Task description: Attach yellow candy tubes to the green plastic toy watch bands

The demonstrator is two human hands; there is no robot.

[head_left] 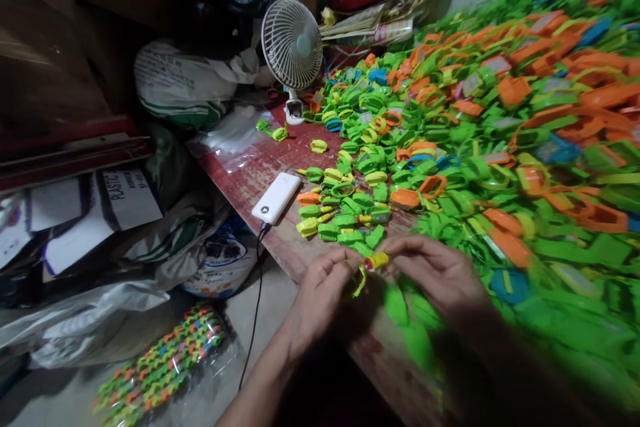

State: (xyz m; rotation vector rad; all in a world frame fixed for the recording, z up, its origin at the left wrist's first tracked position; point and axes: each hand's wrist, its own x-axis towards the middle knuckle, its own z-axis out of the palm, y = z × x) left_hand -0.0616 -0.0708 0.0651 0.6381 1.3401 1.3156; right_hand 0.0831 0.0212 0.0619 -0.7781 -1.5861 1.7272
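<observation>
Over the table's near edge, my left hand [325, 283] and my right hand [440, 270] pinch a small yellow toy watch [379, 260] between them. Red shows on its left end, by my left fingertips, and a yellow-green strap [360, 280] curls down there. My fingers cover part of both ends. Just beyond my hands lies a cluster of green and yellow toy watches [345, 220], some with thin coloured sticks or tubes among them. Several green pieces [407, 320] lie blurred below my right hand.
A large heap of green, orange and blue toy watches [500, 120] covers the table's right side. A white power bank [277, 197] with a black cable [257, 307] lies at the left edge of the red table [230, 167]. Behind stands a white fan [293, 47]. A filled clear bag [165, 367] rests on the floor.
</observation>
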